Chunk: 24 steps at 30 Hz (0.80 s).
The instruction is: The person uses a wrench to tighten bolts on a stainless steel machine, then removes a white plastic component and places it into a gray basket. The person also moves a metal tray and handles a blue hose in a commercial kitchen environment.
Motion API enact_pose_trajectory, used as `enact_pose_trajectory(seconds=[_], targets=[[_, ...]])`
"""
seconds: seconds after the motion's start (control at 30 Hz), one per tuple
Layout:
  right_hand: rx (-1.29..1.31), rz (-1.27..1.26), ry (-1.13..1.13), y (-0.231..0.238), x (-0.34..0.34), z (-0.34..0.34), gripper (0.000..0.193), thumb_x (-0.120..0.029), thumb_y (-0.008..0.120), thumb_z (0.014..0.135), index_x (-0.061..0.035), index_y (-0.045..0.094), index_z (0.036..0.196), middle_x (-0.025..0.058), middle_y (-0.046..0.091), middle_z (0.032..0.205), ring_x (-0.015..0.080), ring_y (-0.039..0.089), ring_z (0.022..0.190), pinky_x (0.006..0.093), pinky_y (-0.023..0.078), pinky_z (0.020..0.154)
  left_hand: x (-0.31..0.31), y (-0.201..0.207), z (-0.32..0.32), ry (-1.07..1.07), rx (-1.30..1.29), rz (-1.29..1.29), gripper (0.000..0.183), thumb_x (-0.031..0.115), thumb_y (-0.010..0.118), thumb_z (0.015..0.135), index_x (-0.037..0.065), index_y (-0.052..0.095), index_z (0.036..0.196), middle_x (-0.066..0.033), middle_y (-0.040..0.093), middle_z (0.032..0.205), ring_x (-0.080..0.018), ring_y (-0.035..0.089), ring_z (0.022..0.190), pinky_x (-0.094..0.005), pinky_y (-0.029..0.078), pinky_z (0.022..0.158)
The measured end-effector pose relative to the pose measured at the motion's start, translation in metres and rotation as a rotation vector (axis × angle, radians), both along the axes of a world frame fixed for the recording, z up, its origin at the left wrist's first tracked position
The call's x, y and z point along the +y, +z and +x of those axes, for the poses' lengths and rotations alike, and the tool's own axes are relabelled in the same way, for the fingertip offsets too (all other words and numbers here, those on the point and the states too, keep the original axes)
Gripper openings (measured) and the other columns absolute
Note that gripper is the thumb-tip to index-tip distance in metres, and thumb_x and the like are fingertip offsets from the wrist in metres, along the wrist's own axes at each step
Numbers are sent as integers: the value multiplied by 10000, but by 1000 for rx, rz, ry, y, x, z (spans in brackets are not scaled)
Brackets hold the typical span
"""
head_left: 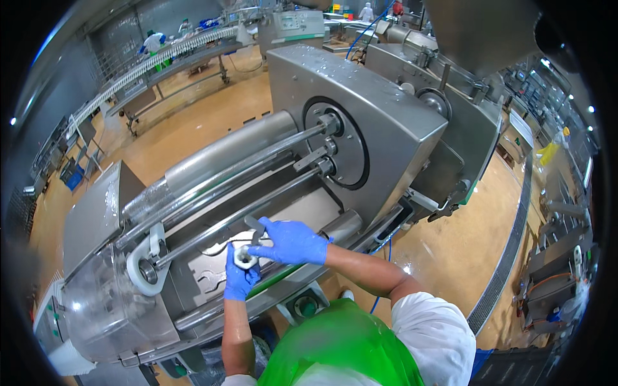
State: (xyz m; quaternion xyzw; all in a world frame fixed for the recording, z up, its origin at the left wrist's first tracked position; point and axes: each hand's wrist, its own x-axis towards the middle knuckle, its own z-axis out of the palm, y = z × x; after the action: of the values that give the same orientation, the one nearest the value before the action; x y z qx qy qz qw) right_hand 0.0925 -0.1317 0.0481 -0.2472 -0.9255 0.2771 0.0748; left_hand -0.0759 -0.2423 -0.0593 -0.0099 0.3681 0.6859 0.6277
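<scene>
Nearest us is our green apron [341,350]; just beyond it, our gloved left hand [241,280] grips a small white ring [239,259] with a dark centre, over the near side of the machine. Our gloved right hand [297,243] reaches in from the right, fingertips at the ring; a grey flat bar [255,225] stands beside them, and we cannot tell whether those fingers clasp it. We judge the step in hand to be close work on the ring; the next move seems to call for a steady left hold and careful right fingertips. Past the hands run polished rods [238,217], ending at a steel housing [360,96]; farther off stands a conveyor [187,46].
</scene>
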Motion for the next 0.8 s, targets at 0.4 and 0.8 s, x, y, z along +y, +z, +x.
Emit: enact_pose_trajectory(seconds=[0.4, 0.8], targets=[[-316, 201, -113, -114, 59, -16, 471, -420, 652, 702, -130, 603, 1070, 142, 630, 941, 310, 640, 888, 440, 509, 763, -5, -10, 6, 51, 432, 149, 387, 55, 469, 824, 17, 551, 1200, -169, 649, 985, -142, 551, 602, -240, 448, 469], [385, -183, -67, -62, -20, 170, 672, -393, 632, 837, -114, 384, 1396, 225, 566, 1187, 390, 600, 1009, 447, 494, 857, -7, -3, 147, 27, 1015, 35, 357, 199, 531, 869, 32, 491, 1182, -101, 547, 1068, -163, 556, 867, -275, 501, 660]])
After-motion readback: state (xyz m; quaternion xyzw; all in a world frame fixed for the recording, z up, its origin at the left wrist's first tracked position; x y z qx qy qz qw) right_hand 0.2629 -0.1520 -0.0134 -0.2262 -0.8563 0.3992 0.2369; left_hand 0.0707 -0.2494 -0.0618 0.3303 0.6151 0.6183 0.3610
